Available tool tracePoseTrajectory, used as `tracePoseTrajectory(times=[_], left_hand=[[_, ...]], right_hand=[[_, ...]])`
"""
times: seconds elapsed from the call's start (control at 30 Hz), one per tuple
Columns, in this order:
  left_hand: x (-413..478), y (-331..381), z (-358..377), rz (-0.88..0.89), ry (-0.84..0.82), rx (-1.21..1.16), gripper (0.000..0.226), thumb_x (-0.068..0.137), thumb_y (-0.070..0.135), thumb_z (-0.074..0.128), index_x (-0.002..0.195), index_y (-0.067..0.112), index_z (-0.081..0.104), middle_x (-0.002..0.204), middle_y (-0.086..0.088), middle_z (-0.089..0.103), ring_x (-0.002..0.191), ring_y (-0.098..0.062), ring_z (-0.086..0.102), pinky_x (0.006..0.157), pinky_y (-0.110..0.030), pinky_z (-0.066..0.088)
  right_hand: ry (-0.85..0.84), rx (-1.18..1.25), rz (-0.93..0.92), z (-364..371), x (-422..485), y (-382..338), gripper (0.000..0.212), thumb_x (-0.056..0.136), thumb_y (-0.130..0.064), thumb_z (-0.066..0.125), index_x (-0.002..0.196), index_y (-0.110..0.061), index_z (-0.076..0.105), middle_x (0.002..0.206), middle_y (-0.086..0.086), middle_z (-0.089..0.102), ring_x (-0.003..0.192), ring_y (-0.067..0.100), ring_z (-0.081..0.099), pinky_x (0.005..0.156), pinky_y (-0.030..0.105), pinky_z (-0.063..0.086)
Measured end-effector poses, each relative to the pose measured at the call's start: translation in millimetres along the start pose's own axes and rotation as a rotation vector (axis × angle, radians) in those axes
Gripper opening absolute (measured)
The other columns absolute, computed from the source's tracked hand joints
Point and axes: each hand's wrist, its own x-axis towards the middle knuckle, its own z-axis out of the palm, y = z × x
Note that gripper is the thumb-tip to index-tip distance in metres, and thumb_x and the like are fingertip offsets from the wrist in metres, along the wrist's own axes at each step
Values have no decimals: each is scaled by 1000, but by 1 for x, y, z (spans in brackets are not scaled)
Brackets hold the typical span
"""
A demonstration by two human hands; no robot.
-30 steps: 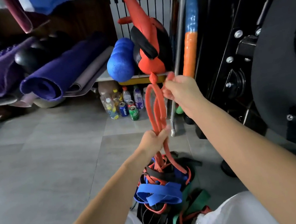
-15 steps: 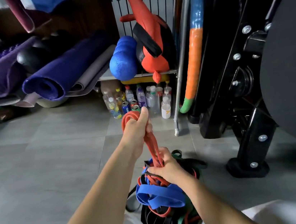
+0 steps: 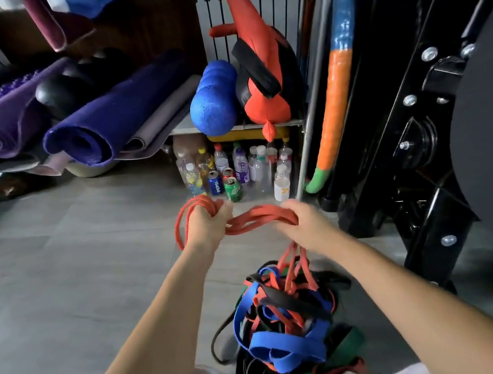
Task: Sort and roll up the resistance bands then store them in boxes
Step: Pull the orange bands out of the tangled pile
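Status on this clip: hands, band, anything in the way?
Left hand grips coils of orange band. Right hand grips same band. Its tail runs into the tangled pile.

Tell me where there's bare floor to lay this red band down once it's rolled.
Widest bare floor: left of your left hand, bordered by the rolled mats behind and the band pile on the right. Crowded: bottles ahead, the pile itself, and the black machine at right.

- An orange-red resistance band (image 3: 257, 218) is gripped by the left hand (image 3: 209, 223) and the right hand (image 3: 305, 226), its strands stretched between them.
- Loops are wrapped around the left hand.
- Strands hang down into a tangled band pile (image 3: 288, 322) on the floor (image 3: 77, 271).
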Motion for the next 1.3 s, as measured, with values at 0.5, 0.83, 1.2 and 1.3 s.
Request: tracePoseTrajectory(times=[0.5, 0.83, 1.2, 1.3], left_hand=[[2, 20, -4, 429, -333, 143, 92, 62, 59, 72, 138, 17, 41, 135, -2, 49, 125, -12, 45, 105, -36, 38], [10, -16, 82, -185, -268, -515, 20, 87, 3, 60, 69, 10, 60, 53, -5, 51, 41, -13, 53, 46, -25, 48], [64, -56, 95, -460, -183, -932, 19, 95, 14, 53, 76, 13, 53, 54, 0, 45, 53, -19, 48, 66, -41, 43], [82, -63, 96, -445, -6, -884, 19, 93, 11, 56, 76, 14, 50, 53, 1, 45, 51, -16, 48, 66, -40, 43]], right_hand=[[85, 7, -243, -42, 35, -91, 23, 86, -3, 57, 106, -11, 65, 89, -9, 56, 84, 5, 51, 66, 3, 35], [-14, 423, 39, -30, 60, -53, 56, 80, -2, 62, 133, -15, 47, 120, 2, 57, 115, 19, 54, 85, 15, 43], [-302, -194, 374, 117, -10, 144, 103, 63, -55, 77, 145, -14, 30, 147, 5, 39, 133, 19, 39, 108, 29, 33], [200, -390, 160, 124, -1, 150, 86, 61, -39, 85, 130, -2, 49, 129, 17, 52, 118, 36, 50, 100, 43, 39]])
